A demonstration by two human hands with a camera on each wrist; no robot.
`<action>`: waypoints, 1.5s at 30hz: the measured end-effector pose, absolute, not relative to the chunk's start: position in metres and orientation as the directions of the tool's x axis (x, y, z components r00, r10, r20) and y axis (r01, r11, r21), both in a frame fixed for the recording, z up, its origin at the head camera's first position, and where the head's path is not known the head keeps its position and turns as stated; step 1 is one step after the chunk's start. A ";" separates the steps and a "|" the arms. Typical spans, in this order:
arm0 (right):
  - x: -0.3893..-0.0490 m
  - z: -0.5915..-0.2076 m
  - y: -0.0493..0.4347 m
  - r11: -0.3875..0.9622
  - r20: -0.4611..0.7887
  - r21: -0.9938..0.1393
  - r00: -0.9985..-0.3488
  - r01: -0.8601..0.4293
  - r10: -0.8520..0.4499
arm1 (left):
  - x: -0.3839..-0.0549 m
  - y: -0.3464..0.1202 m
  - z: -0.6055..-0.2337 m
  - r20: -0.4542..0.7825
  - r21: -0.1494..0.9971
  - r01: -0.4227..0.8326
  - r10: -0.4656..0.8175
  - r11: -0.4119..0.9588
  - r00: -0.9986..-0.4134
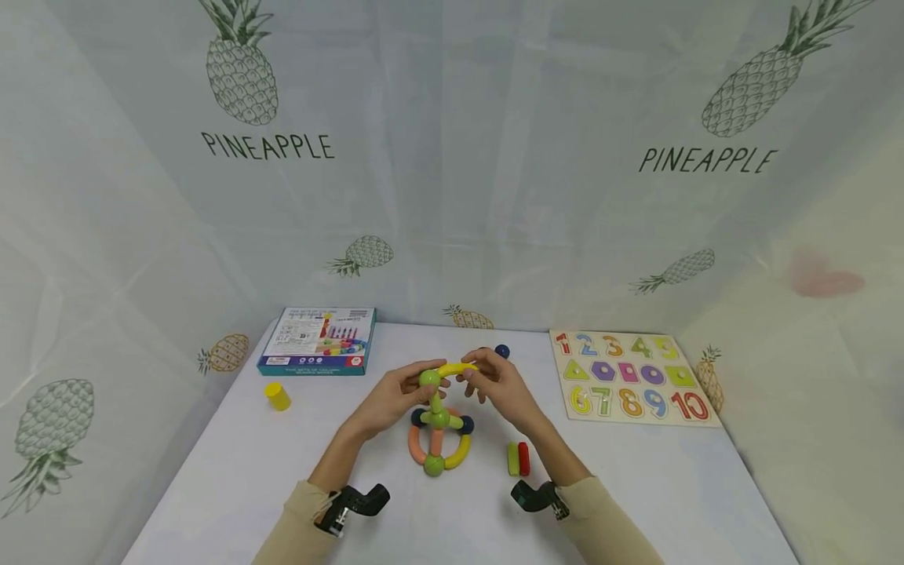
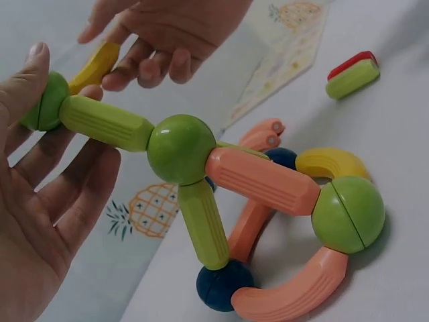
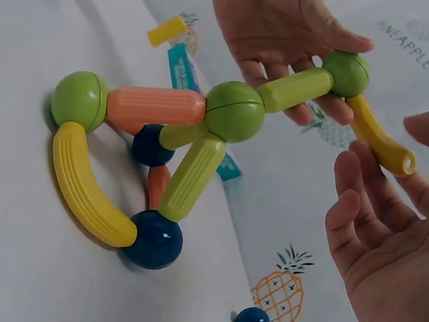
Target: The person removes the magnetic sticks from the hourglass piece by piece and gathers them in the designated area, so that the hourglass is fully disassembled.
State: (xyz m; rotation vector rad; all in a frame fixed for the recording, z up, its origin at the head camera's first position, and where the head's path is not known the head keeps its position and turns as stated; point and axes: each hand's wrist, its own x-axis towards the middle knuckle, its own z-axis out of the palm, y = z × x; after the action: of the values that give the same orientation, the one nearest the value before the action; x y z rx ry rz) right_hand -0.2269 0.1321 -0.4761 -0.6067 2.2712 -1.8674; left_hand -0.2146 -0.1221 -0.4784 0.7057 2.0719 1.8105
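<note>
A magnetic ball-and-stick structure stands on the table, its curved base made of yellow [image 3: 87, 184] and salmon [image 2: 298, 288] sticks joined by dark blue balls [image 3: 155, 239] and a green ball [image 2: 348, 215]. Straight green and salmon sticks rise to a middle green ball [image 2: 181, 149]. From there a green stick [image 2: 107, 123] leads up to a top green ball [image 3: 346, 74], which my left hand [image 1: 391, 399] holds between thumb and fingers. Attached to that ball is a curved yellow stick [image 3: 380, 137]. My right hand [image 1: 503, 390] pinches this stick near its free end.
Green [image 1: 513, 459] and red [image 1: 524, 459] sticks lie together at the right. A yellow cylinder [image 1: 278, 396] and a toy box [image 1: 318, 341] are on the left, a number puzzle board [image 1: 636, 378] on the right. A dark blue ball [image 1: 502, 351] sits behind my right hand.
</note>
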 end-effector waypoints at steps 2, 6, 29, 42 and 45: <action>-0.225 -0.476 0.135 0.138 0.129 -0.970 -0.908 -0.198 -0.398 | -0.213 -0.121 -0.479 0.099 0.982 0.171 0.545 0.083 -0.832; -0.222 -0.476 0.138 0.113 0.111 -0.979 -0.904 -0.172 -0.412 | -0.212 -0.120 -0.481 0.115 0.984 0.170 0.542 0.053 -0.832; -0.215 -0.488 0.130 0.198 0.093 -0.957 -0.871 -0.212 -0.482 | -0.205 -0.101 -0.508 0.169 0.902 0.334 0.490 0.272 -0.855; -0.214 -0.485 0.130 0.217 0.132 -0.943 -0.881 -0.253 -0.454 | -0.206 -0.097 -0.515 0.178 0.909 0.321 0.449 0.265 -0.876; -0.215 -0.486 0.130 0.214 0.142 -0.942 -0.884 -0.259 -0.445 | -0.207 -0.097 -0.516 0.178 0.904 0.324 0.445 0.277 -0.878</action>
State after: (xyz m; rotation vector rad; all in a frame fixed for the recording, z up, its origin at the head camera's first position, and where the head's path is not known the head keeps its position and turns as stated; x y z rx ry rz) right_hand -0.2147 0.1296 -0.4862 -0.6796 2.3186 -1.7482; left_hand -0.2068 -0.0973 -0.5158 0.7328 2.4208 1.6719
